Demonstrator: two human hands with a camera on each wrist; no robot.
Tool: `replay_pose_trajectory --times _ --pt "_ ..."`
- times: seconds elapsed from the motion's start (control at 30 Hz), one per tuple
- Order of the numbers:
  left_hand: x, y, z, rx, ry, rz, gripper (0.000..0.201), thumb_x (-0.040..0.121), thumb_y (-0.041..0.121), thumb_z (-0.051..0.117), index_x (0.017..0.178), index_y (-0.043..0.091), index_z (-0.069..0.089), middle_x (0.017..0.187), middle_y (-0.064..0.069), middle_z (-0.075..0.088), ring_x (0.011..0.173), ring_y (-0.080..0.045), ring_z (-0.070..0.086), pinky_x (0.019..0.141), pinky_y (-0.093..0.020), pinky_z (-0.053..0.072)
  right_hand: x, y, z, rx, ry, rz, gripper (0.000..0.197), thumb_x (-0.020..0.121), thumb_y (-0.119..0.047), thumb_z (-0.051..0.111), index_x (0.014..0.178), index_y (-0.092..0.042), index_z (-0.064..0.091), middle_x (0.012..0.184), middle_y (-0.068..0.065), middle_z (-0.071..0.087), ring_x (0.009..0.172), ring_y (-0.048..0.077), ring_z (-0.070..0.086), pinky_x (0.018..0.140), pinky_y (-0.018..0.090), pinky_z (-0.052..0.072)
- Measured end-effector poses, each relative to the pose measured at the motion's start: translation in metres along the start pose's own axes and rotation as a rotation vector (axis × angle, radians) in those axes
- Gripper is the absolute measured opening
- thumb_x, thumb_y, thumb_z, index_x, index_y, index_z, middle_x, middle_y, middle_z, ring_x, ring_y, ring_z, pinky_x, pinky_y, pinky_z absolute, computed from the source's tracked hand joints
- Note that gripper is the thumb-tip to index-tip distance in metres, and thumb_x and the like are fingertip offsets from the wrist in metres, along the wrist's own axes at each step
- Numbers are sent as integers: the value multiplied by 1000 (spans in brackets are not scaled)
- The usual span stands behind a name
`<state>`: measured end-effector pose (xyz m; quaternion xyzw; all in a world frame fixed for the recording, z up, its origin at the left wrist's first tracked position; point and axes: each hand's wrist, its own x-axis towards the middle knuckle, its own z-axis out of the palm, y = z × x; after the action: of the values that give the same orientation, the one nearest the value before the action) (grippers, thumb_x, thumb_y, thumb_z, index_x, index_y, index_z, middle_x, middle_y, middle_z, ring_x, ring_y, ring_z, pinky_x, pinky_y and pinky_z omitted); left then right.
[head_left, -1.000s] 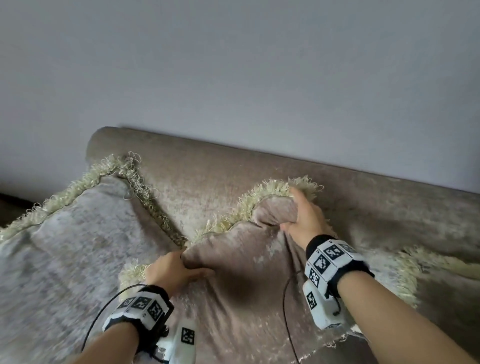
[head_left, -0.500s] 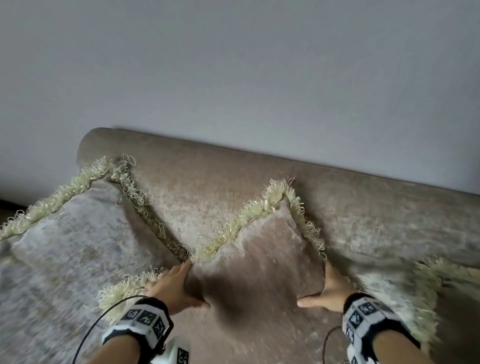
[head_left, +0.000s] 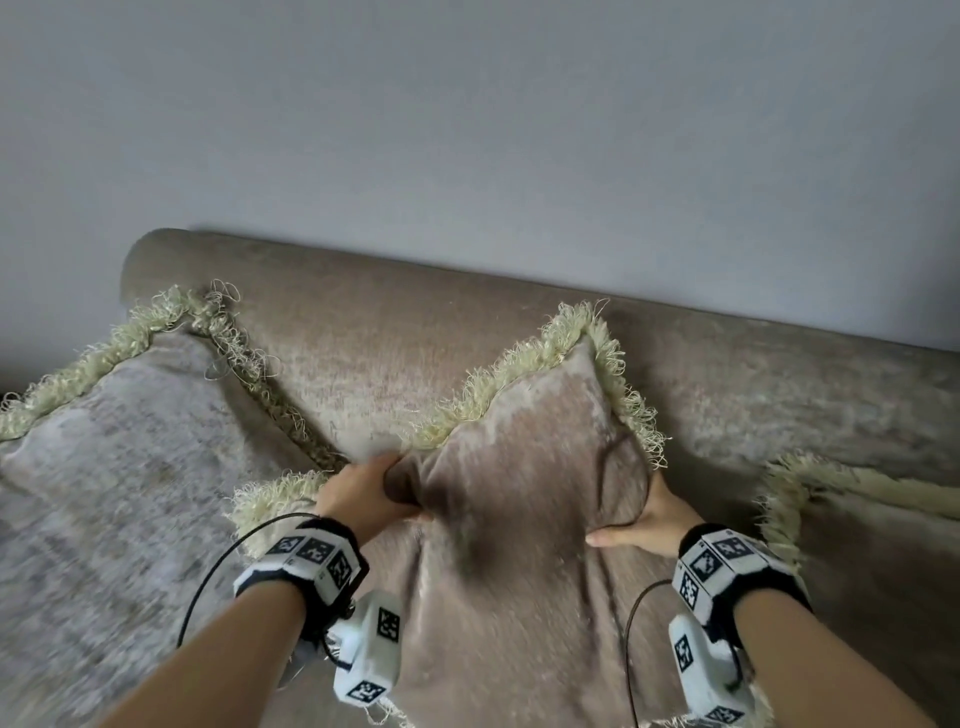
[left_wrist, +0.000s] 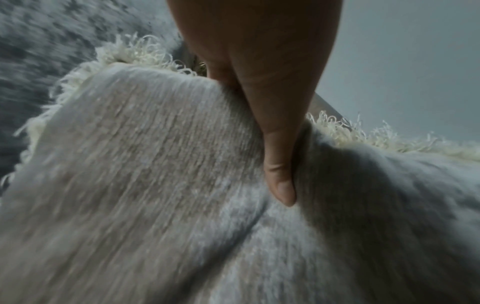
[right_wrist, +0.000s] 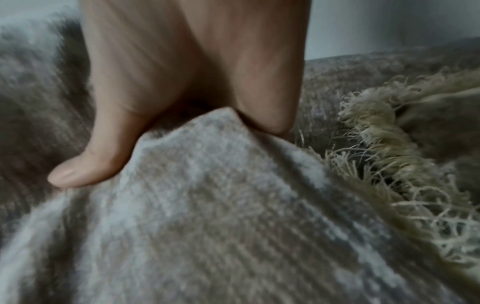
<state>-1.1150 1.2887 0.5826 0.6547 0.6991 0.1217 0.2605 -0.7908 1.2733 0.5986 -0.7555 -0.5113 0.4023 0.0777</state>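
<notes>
Since the taupe velvet square cushion (head_left: 519, 519) with its pale green fringe leans on the brown velvet sofa backrest (head_left: 363, 332) in the middle of the head view, both hands take it from the sides, which looks like squaring it up or plumping it. At centre left the left hand (head_left: 363, 493) clamps the cushion's left edge, bunching the cloth into a fold. At centre right the right hand (head_left: 657, 519) clasps the right edge, thumb across the front. A larger grey velvet fringed cushion (head_left: 130, 441) lies at the left of the frame and a third brown fringed cushion (head_left: 857, 545) at the right edge, so the held one is probably being set into the row between them.

From the left wrist, the left hand (left_wrist: 259, 72) comes down from the top centre. Its thumb (left_wrist: 280, 174) digs into the cushion (left_wrist: 155, 195) front while the other fingers go behind the edge, out of sight. That pinch lets the hand pull the side outward.

From the right wrist, the right hand (right_wrist: 194, 61) at the top mirrors this, with the thumb (right_wrist: 85, 164) flat on the cushion (right_wrist: 207, 226) face and the fingers hidden behind a raised ridge of cloth. Pale fringe (right_wrist: 389, 154) shows at the right; whose it is I cannot tell.
</notes>
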Motion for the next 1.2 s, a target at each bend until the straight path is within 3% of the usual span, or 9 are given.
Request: replay_pose_trajectory --times 0.17,0.3,0.37,0.47,0.57,0.77,0.9,1.07,1.2 --pt "-2 0 14 67 2 -23 41 66 51 75 99 34 61 91 8 70 80 -12 63 72 -25 49 6 9 -2 -78 22 17 142 36 -57 87 148 -15 11 149 4 36 133 23 40 112 37 32" --pt "2 -7 28 64 45 -129 70 66 49 77 123 25 44 110 -2 65 94 -20 63 75 -28 48 8 9 4 -296 116 -9 135 46 -65 80 148 -28 0 153 8 20 139 28 26 110 47 31" --pt "2 -6 36 99 52 -93 87 65 49 77 133 21 30 128 -4 51 111 -21 56 94 -37 47 6 8 7 -319 133 -34 135 51 -59 82 147 -32 -9 154 10 9 141 30 20 109 48 32" --pt "-2 7 43 99 39 84 107 69 43 74 145 33 0 153 1 17 142 -22 21 114 -60 15 2 5 16 -328 121 -86 142 52 -57 82 142 -37 -27 156 10 -8 145 29 8 110 49 31" --pt "-10 24 47 128 -140 190 126 62 51 76 137 50 -25 157 -1 -8 144 -23 -15 110 -64 0 1 6 27 -315 119 -91 143 52 -55 83 141 -36 -28 156 10 -12 146 30 2 112 54 27" --pt "-9 24 75 319 -80 129 138 53 67 73 119 50 -47 157 -6 0 145 -27 -9 112 -65 8 8 14 41 -291 140 -90 138 56 -55 81 145 -33 -22 156 8 -9 145 28 1 109 59 28" --pt "-12 27 69 396 -31 139 136 53 71 71 126 45 -42 155 -5 8 145 -26 2 111 -62 20 4 14 37 -265 148 -121 137 56 -53 82 145 -35 -21 156 8 -5 145 27 3 110 55 29" --pt "-31 40 52 332 -22 161 127 58 68 70 139 42 -24 158 -6 -2 146 -26 2 112 -63 13 -23 14 26 -257 133 -180 130 62 -46 81 143 -43 -20 157 6 -12 146 29 4 112 47 28" --pt "-47 62 38 310 6 185 113 65 67 65 147 35 -6 157 -4 6 145 -25 11 116 -55 14 -52 17 14 -253 120 -204 123 64 -46 80 145 -42 -13 158 5 -6 145 27 14 113 47 29"
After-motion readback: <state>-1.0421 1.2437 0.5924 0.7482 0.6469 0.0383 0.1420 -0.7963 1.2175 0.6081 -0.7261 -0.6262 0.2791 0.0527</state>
